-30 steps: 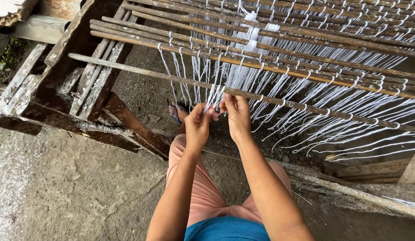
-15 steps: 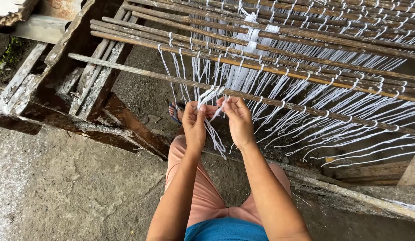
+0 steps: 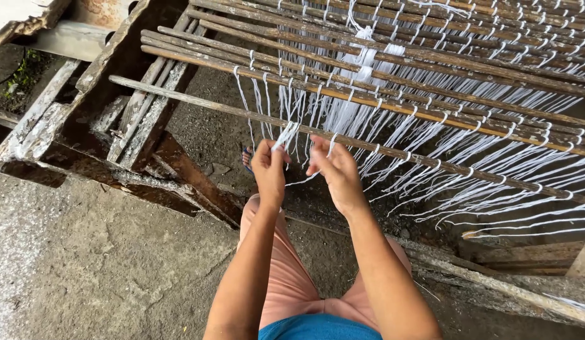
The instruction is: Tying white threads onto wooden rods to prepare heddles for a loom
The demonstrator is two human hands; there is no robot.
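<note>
A rack of long thin wooden rods (image 3: 393, 60) runs across the upper half of the view, with many white strings (image 3: 343, 113) tied to the rods and hanging down. The nearest rod (image 3: 198, 101) passes just above both hands. My left hand (image 3: 269, 171) is closed on a bunch of white string ends (image 3: 285, 134) right under that rod. My right hand (image 3: 335, 173) is beside it, fingers pinched on a white string (image 3: 331, 146) that loops over the same rod. The two hands are a few centimetres apart.
Weathered wooden planks and beams (image 3: 84, 119) lie at the left under the rods' ends. A rough concrete floor (image 3: 91, 264) fills the lower left. My legs in pink shorts (image 3: 286, 283) are below the hands. More timber (image 3: 525, 277) lies at the lower right.
Both hands have stayed at the nearest rod and worked the string: the left hand has lifted a bunch of ends upward, and the right hand has shifted slightly right.
</note>
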